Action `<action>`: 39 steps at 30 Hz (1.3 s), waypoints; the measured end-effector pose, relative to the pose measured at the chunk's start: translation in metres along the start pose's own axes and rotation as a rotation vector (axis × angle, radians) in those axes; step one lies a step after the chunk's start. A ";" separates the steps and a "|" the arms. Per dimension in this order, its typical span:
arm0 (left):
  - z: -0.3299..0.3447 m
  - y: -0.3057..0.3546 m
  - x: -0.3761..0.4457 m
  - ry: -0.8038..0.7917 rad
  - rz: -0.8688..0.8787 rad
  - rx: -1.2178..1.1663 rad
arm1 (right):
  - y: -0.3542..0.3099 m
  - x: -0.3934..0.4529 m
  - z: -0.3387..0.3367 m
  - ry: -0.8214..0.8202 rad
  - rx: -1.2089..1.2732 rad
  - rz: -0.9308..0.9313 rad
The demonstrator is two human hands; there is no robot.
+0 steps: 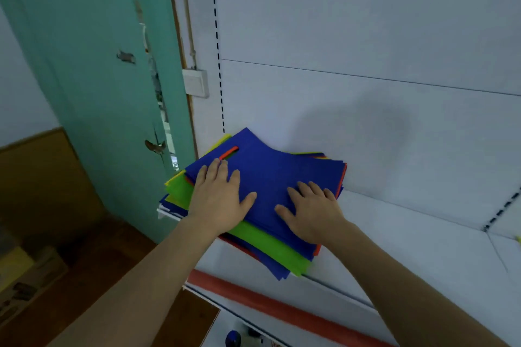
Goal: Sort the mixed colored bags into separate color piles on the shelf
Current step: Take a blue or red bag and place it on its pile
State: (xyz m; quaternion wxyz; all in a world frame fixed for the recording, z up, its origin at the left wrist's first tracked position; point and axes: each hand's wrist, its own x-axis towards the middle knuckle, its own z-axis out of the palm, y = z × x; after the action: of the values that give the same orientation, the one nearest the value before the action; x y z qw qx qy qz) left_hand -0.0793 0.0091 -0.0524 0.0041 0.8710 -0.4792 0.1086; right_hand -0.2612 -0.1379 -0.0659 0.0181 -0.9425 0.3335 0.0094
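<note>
A mixed stack of flat bags lies at the left end of the white shelf [408, 236]. A blue bag [270, 175] with a slot handle is on top, and a red bag shows through the slot. A green bag [270, 245] sticks out below it, with more blue, red and yellow edges underneath. My left hand [218, 197] rests flat on the stack's left side, fingers straight, reaching the handle slot. My right hand [310, 210] lies flat on the blue bag's near right part, fingers spread.
A white back panel [366, 36] rises behind the shelf, with a slotted upright [217, 36] at its left. A teal door [98, 65] and a wall switch [195, 82] stand to the left. The shelf's front edge carries a red strip [253, 296]. Cardboard boxes [25, 276] sit on the floor.
</note>
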 end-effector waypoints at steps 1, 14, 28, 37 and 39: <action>0.004 -0.004 0.006 -0.032 0.032 0.012 | 0.000 -0.001 0.000 -0.019 0.000 0.016; 0.025 0.008 0.012 0.009 0.357 -0.154 | -0.036 -0.046 0.000 0.178 0.143 0.773; 0.018 -0.009 0.014 -0.020 0.147 0.022 | -0.009 -0.047 0.000 0.397 0.296 0.745; 0.010 0.013 0.006 -0.026 0.299 -0.171 | 0.002 -0.049 0.003 0.396 0.301 0.732; 0.007 0.017 0.004 0.000 0.344 -0.240 | 0.005 -0.051 0.000 0.414 0.275 0.730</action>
State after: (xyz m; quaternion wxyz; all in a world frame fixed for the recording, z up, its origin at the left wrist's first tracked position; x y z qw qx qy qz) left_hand -0.0901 -0.0042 -0.0596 0.0893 0.7696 -0.6303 0.0501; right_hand -0.3037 -0.1097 -0.0649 0.0715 -0.7338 0.6393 -0.2184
